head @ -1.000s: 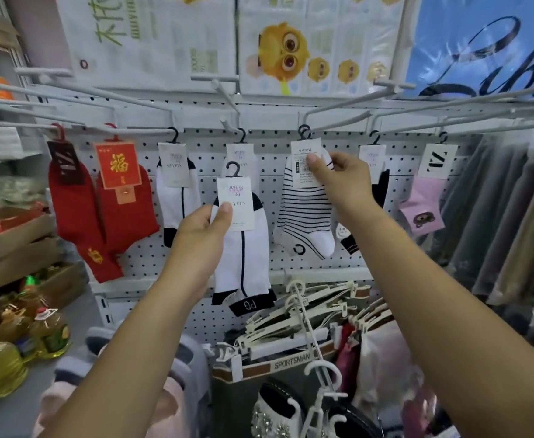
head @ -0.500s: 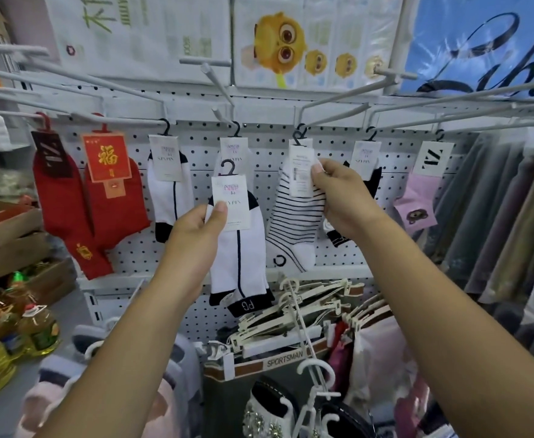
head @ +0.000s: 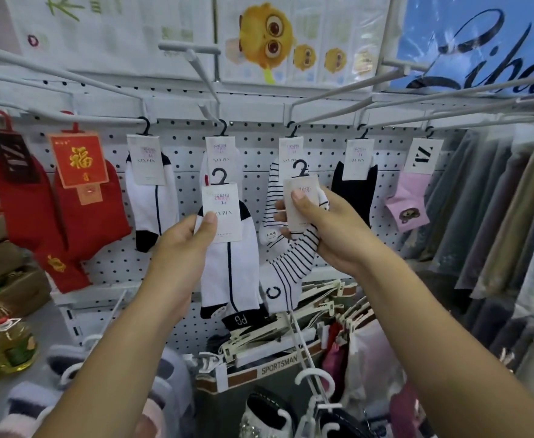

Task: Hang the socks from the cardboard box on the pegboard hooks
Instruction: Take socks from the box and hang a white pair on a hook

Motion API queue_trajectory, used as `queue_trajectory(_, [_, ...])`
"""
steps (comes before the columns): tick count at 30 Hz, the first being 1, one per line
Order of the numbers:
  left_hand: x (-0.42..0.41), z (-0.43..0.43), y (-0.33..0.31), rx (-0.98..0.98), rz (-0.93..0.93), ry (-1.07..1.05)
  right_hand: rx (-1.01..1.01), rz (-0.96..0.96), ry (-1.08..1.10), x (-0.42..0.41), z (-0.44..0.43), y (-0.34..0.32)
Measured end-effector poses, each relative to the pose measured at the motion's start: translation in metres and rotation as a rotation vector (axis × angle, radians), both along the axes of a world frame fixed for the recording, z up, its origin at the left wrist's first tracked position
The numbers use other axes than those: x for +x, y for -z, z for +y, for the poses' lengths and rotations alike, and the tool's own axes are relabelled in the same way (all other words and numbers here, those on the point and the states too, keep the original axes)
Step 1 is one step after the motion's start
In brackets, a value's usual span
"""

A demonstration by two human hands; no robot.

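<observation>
- Socks (head: 150, 210) like these look soft, light and floppy. The knit would sag and twist if grabbed by the toe, though nothing about them is fragile.
- The stiff part is the paper card (head: 221, 213) folded over each cuff, with a small black hanger (head: 219, 176) on top. I would hold them by the card, just under the hanger, so that the loop stays upright and free to go over a hook.
- The left hand (head: 180, 245) holds the white sock (head: 227, 267) that way. Its fingers (head: 207, 227) pinch the lower corner of the card, thumb in front and the rest behind. The sock dangles in front of the pegboard (head: 183, 159), below the hooks (head: 107, 119) and not yet on one.
- The right hand (head: 332, 235) pinches the card of a striped sock (head: 291, 263), with the thumb on the face and curled fingers behind. Its hanger stands free, just beside the white one, and part of the knit is bunched in the palm.
- Held: two, one in each hand.
- Hung: seven cards by my reckoning.
  - two red (head: 70, 222)
  - one white with black trim
  - one white, half hidden behind the held sock
  - one striped
  - one black (head: 354, 197)
  - one pink (head: 408, 200)
- The hook arms cross each other, so I cannot count them cleanly.
- The cardboard box is not plainly in view.
</observation>
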State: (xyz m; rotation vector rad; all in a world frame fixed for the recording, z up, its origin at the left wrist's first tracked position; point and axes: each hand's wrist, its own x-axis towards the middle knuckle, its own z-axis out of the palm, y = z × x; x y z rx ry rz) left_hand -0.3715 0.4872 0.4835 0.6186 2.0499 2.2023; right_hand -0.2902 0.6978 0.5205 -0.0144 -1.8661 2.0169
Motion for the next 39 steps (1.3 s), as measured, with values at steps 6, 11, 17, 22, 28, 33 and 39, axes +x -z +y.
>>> queue_trajectory(6, [-0.003, 0.004, -0.007, 0.022, 0.025, 0.024, -0.016, 0.113, 0.207, -0.002, 0.015, -0.009])
queue_trajectory(11, [-0.002, 0.009, -0.011, 0.039, 0.032, 0.035, -0.009, 0.158, 0.375, -0.024, 0.029, -0.022])
queue_trajectory(17, [-0.002, 0.007, -0.011, 0.038, 0.043, 0.04, 0.054, 0.149, 0.407, -0.058, 0.03, -0.041])
queue_trajectory(22, [-0.001, 0.0, -0.008, 0.02, 0.045, 0.032, 0.181, 0.121, 0.407, -0.07, 0.023, -0.047])
queue_trajectory(28, [0.009, -0.01, -0.004, 0.045, 0.016, 0.036, 0.269, -0.015, 0.531, -0.05, 0.012, -0.031])
queue_trajectory(33, [0.022, -0.017, 0.006, 0.047, -0.004, 0.049, 0.245, -0.009, 0.529, 0.006, -0.038, 0.017])
queue_trajectory(39, [0.039, -0.023, 0.014, 0.03, 0.01, 0.088, 0.193, -0.008, 0.136, 0.027, -0.093, 0.041])
